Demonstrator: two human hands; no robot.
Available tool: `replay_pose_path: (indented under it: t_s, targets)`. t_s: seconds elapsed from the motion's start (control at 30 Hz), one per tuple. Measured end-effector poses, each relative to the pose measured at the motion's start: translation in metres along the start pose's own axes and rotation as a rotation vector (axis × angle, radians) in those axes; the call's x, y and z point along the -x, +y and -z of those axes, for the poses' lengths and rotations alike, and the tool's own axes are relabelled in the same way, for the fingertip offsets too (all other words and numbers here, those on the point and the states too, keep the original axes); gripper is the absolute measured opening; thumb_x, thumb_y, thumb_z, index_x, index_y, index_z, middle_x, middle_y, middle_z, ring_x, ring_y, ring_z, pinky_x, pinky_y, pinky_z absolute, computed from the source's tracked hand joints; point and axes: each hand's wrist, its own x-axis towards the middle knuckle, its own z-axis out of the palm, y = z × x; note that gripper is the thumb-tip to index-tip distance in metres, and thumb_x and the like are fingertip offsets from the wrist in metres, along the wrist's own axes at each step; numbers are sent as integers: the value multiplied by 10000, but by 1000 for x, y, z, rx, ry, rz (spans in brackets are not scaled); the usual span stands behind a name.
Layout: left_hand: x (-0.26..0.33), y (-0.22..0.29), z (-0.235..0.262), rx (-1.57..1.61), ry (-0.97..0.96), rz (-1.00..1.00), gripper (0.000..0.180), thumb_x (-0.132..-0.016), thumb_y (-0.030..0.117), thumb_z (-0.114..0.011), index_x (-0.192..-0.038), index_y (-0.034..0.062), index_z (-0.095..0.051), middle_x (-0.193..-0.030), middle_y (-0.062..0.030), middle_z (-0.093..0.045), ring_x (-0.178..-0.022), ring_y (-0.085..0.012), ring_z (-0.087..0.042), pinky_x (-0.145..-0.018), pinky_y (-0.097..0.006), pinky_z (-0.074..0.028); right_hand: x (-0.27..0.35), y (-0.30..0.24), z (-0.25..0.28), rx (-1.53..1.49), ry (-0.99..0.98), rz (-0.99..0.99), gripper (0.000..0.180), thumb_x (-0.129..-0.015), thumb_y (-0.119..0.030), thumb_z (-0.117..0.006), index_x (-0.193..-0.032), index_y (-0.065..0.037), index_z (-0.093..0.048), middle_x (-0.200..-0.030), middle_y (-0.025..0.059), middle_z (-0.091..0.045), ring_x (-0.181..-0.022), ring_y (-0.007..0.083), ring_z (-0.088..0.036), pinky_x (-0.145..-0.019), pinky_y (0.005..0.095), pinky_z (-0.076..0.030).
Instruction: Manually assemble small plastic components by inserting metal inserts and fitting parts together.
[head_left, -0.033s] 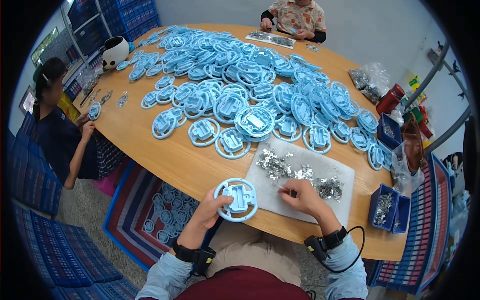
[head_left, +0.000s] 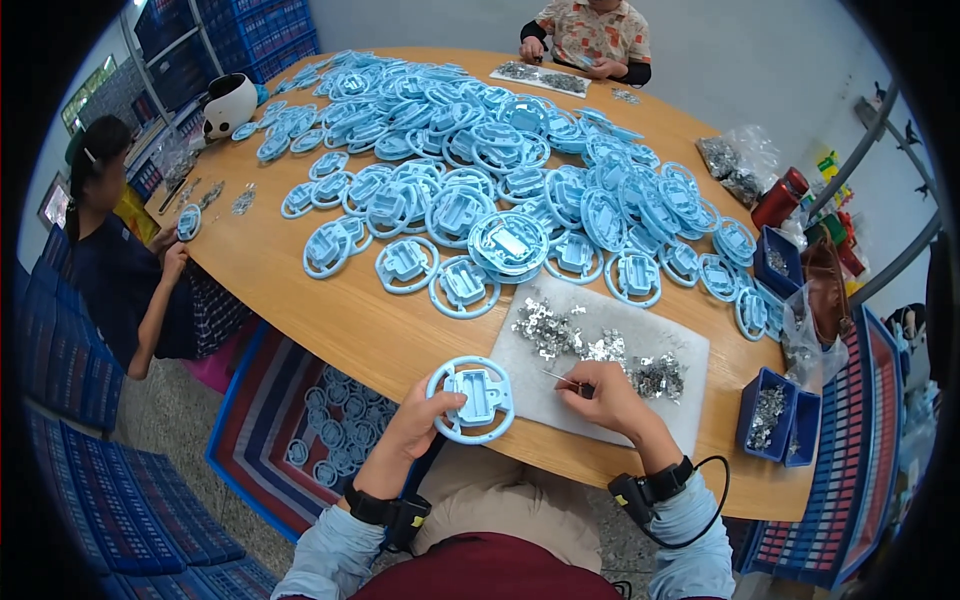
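Holding a light-blue plastic wheel-shaped part (head_left: 480,395) just over the table's (head_left: 425,375) near edge, the left hand (head_left: 415,425) is pressing its thumb onto the face, fingers curling beneath the rim. The right hand (head_left: 608,398) is pinching a slim metal piece (head_left: 556,377) between thumb and fingertips above a white foam pad (head_left: 530,398), where small metal clips (head_left: 660,378) are lying in heaps.

Handling, by judgement: the part is looking light and stiff, smooth enough to be slipping under a loose grip; thin spokes are probably being its weak points. Rim and central housing are offering the surest hold.

Containers: at the right, a dark-blue bin (head_left: 762,454) is holding many small metal pieces; its neighbour (head_left: 810,408) is showing only a few. Farther up, a clear plastic bag (head_left: 750,148) is bulging with metal bits. Below the table, a striped-lined crate (head_left: 252,420) is containing more blue wheels (head_left: 340,430).
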Motion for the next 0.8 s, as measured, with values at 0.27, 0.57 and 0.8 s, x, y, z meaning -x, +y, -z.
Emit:
replay_pose_path:
  t_s: [0.27,0.57,0.8]
  targets:
    - [-1,2,-5,14,11,-9,411,-693,96,-614,-1065,-3,-469,-875,-46,-559,-736,-101,-568,-615,-221,-489,4,2,-6,60,171,3,141,-705,-73,-583,-832,-39,-633,-654,91,-547,-561,177,-513,-524,271,-406]
    - [-2,4,-12,-10,-12,23,365,-705,103,-621,-1033,-1,-499,-825,-47,-569,-673,-98,-575,-482,-214,-488,2,-2,5,94,78,86,159,-714,-54,-582,-867,-31,-615,-743,110,-564,-606,237,-547,-557,313,-434]
    - [-5,-4,-7,-17,-49,16,365,-723,78,-593,-1069,3,-505,-915,-50,-581,-788,-108,-575,-660,-231,-488,-6,-13,2,117,43,143,127,-723,-91,-586,-822,-12,-598,-741,135,-550,-658,293,-562,-589,349,-445]
